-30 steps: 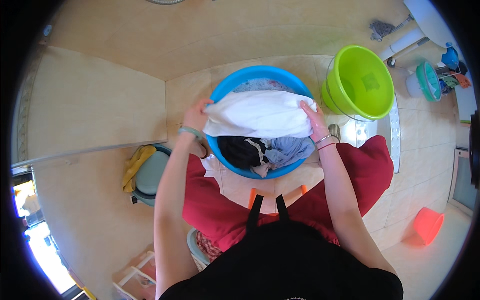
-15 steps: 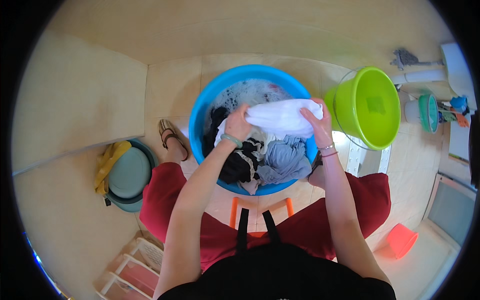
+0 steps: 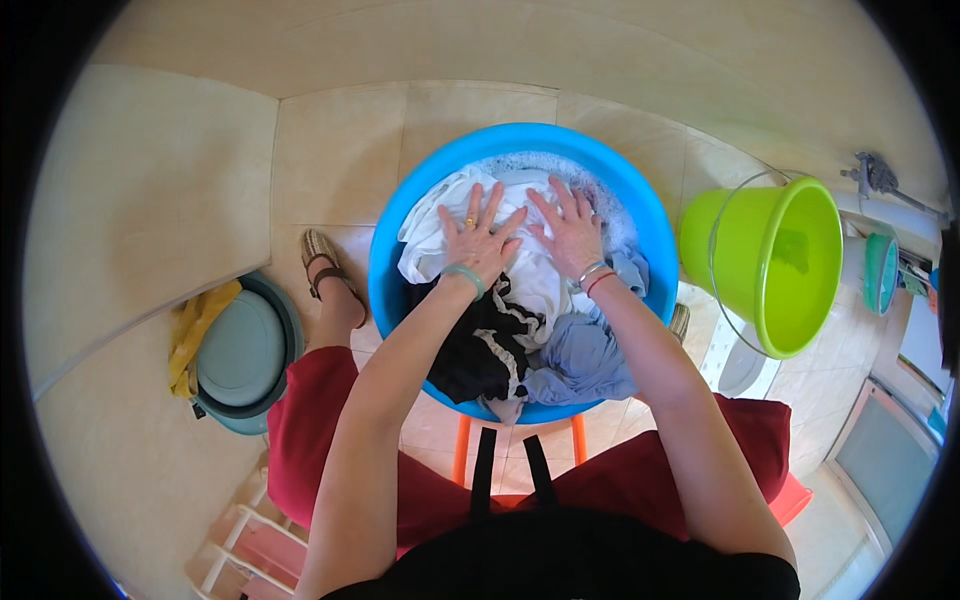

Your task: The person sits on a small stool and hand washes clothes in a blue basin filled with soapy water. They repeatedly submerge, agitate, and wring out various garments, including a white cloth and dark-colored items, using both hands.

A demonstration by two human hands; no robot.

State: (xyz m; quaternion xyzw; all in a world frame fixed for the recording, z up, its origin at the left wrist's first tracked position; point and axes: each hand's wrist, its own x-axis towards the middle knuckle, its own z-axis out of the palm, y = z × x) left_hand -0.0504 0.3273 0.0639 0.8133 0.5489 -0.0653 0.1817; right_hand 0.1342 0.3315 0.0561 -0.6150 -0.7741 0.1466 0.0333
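Both of my hands lie spread on a white cloth (image 3: pixel 440 220) in a round blue basin (image 3: pixel 388 245). My left hand (image 3: pixel 481 238), with a ring and a green bangle, has its fingers fanned out over the fabric. Beside it, my right hand (image 3: pixel 571 232) presses flat, fingers apart, nothing gripped. Sudsy water (image 3: pixel 615 215) shows along the basin's far and right side. Nearer to me, a black garment with pale ruffled trim (image 3: pixel 465 350) and a crumpled grey-blue garment (image 3: pixel 582 358) are heaped against the near rim.
A lime-green bucket (image 3: pixel 735 235) with a wire handle stands to the right. At left, stacked grey-green basins (image 3: pixel 240 345) carry a yellow cloth (image 3: pixel 195 335). An orange stool (image 3: pixel 462 445) is under me, and a white rack (image 3: pixel 245 545) stands at lower left.
The bunched white cloth, held up between both hands before, is now spread in the basin. My hands have let go and lie flat on it.
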